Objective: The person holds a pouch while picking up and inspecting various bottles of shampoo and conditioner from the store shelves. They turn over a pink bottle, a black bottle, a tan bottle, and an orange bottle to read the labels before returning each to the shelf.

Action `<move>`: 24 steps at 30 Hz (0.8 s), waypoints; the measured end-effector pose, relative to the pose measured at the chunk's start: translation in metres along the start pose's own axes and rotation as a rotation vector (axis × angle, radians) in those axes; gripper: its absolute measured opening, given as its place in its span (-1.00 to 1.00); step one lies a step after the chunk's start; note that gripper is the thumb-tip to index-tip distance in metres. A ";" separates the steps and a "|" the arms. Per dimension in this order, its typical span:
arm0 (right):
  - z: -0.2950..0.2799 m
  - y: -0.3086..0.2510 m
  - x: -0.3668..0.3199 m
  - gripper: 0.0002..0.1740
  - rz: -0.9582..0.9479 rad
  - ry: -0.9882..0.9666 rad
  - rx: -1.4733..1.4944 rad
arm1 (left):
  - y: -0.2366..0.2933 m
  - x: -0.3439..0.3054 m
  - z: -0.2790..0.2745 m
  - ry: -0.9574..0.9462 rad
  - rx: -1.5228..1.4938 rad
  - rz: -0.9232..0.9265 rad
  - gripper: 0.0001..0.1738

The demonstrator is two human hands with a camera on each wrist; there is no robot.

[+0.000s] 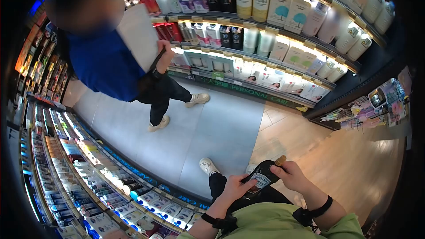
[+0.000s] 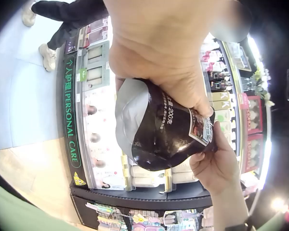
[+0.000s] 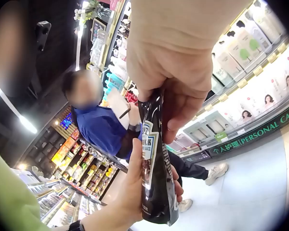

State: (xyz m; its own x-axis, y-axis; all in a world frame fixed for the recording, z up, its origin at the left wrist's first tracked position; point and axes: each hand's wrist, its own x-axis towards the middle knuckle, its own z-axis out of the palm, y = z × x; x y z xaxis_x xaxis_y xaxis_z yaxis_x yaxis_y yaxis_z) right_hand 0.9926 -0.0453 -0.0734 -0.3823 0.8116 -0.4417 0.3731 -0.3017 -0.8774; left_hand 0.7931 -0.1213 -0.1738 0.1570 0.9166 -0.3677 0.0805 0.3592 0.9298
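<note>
A black Heinz sauce pouch with a gold cap is held tilted in front of my body. My left hand grips its lower part, thumb across the front and fingers behind. Near the cap, my right hand pinches the upper end. In the left wrist view the pouch turns its silver-lined bottom fold to the camera. Seen edge-on in the right wrist view, the pouch looks slim, with the right hand over its top, hiding the cap.
Shelves of bottles labelled personal care run along the far side. Lower left, another shelf unit holds small packages. A person in a blue top stands ahead, holding a white board. A rack of small goods hangs at the right.
</note>
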 end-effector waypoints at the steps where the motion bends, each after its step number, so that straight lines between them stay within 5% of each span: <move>1: 0.005 -0.002 0.004 -0.65 0.001 -0.004 -0.003 | -0.004 0.001 -0.006 0.003 -0.003 -0.001 -0.61; 16: 0.141 -0.116 0.086 -0.72 -0.078 -0.049 -0.203 | 0.014 -0.002 -0.188 -0.137 -0.216 -0.023 -0.63; 19: 0.171 -0.136 0.109 -0.73 -0.120 -0.063 -0.238 | 0.020 -0.003 -0.224 -0.021 -0.167 0.148 -0.66; 24: 0.220 -0.164 0.146 -0.72 -0.131 -0.118 -0.386 | 0.040 -0.015 -0.291 0.003 -0.181 0.137 -0.65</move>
State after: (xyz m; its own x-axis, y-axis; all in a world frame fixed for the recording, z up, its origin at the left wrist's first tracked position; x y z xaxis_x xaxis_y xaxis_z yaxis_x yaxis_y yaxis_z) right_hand 0.6900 0.0128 -0.0353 -0.5332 0.7612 -0.3691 0.5956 0.0279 -0.8028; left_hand 0.5073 -0.0700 -0.1261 0.1513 0.9595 -0.2378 -0.1193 0.2565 0.9591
